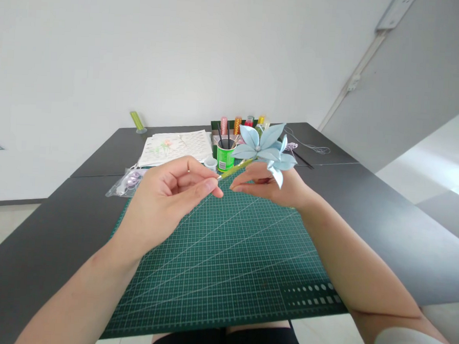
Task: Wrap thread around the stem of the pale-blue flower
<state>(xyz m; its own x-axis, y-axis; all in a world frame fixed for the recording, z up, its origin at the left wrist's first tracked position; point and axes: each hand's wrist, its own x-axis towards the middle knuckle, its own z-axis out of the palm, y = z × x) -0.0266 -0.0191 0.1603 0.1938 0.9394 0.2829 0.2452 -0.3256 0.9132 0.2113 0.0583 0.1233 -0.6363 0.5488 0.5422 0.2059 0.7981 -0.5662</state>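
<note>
A light blue artificial flower (258, 148) with pointed petals is held up above the cutting mat (225, 254). Its green stem (235, 169) slants down to the left. My left hand (174, 189) pinches the lower end of this stem between thumb and fingers. Behind the petals, my right hand (277, 187) is closed, its thumb and forefinger brought together just below the stem. Whatever those fingertips hold, if anything, is too small to make out. The petals cover part of the right hand's back.
Behind the hands stand a green tub (225, 158) with dark sticks, a small white-lidded jar (211, 164) and a box of thread spools (237, 125). Drawn sheets (177, 146), a plastic bag (128, 182) and a green roll (137, 121) lie leftward; thin wire (317, 148) is at right.
</note>
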